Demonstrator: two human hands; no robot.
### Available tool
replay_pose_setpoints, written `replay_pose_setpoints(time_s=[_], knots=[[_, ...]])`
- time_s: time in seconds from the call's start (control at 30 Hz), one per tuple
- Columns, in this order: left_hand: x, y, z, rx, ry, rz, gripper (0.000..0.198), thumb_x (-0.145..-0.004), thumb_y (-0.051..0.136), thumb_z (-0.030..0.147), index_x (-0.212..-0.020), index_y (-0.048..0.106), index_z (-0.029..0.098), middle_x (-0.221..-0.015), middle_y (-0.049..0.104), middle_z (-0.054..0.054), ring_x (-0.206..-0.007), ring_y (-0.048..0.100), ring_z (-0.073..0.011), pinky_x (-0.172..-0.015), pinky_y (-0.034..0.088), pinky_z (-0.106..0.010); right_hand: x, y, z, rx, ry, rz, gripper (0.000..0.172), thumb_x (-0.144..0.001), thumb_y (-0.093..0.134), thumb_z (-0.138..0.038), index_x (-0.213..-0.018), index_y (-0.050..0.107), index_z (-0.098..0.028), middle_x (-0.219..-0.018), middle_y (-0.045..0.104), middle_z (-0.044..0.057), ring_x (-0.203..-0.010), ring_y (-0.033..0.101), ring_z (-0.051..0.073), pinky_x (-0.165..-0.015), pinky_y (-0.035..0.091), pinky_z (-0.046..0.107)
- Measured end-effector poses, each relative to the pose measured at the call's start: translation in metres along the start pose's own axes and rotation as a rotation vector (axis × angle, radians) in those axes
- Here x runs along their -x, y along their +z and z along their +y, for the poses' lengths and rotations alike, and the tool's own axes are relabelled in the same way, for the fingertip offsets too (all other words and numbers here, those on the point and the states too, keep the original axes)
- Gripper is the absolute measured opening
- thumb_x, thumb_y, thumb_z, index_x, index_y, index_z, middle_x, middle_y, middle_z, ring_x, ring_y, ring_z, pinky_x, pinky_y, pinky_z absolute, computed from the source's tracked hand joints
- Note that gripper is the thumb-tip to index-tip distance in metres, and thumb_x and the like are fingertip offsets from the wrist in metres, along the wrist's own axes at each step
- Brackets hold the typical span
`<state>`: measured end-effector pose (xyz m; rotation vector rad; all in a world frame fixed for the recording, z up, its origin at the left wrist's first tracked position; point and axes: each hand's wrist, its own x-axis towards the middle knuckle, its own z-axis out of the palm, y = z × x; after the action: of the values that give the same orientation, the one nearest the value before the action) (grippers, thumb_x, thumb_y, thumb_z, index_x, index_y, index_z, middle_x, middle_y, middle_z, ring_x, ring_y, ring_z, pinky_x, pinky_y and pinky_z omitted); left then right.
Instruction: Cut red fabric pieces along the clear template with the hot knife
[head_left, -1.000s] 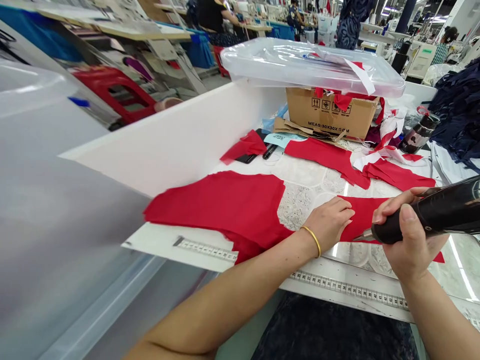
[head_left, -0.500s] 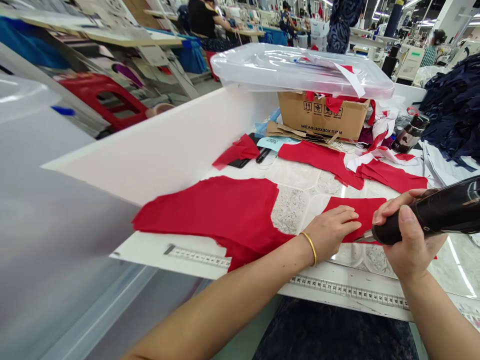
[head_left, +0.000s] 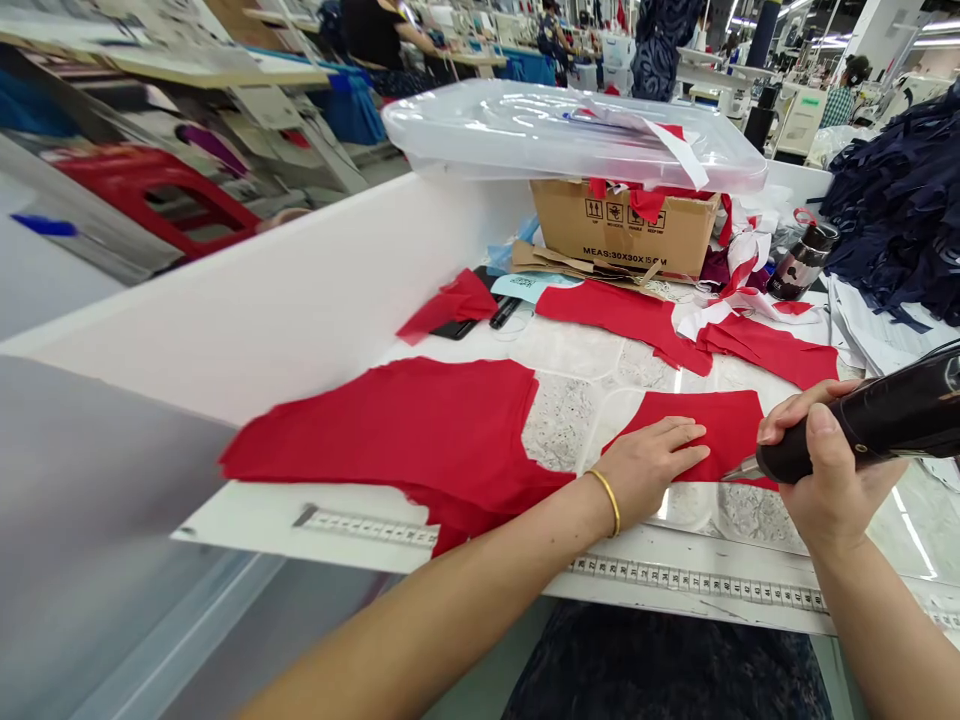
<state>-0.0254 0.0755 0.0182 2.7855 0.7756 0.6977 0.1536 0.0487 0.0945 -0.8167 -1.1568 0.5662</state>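
A red cut fabric piece lies spread on the white table, with a scooped gap in its middle. My left hand, a gold bangle on its wrist, lies flat with fingers stretched on the right part of the red fabric. My right hand is wrapped round a black hand-held tool whose metal tip touches the fabric edge just right of my left fingertips.
More red pieces lie farther back. A cardboard box stands under a clear plastic lid. A dark bottle and navy fabric pile sit at right. A tape measure runs along the front edge. People work in the background.
The view has shifted, so everything sits a little lower left. My left hand slid slightly along the fabric; the tool tip stays at the fabric edge.
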Motion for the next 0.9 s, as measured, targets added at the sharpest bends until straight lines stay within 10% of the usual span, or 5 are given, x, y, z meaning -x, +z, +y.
replay_pose_setpoints(time_s=[0.9], knots=[[0.002, 0.002, 0.012, -0.023, 0.136, -0.027, 0.050, -0.084, 0.051, -0.004, -0.132, 0.060, 0.009, -0.141, 0.061, -0.019, -0.139, 0.052, -0.0288, -0.114, 0.050, -0.046, -0.011, -0.033, -0.013, 0.059, 0.004, 0.181, 0.035, -0.077, 0.080, -0.039, -0.095, 0.055, -0.023, -0.058, 0.062, -0.008, -0.043, 0.056, 0.014, -0.044, 0.049, 0.029]])
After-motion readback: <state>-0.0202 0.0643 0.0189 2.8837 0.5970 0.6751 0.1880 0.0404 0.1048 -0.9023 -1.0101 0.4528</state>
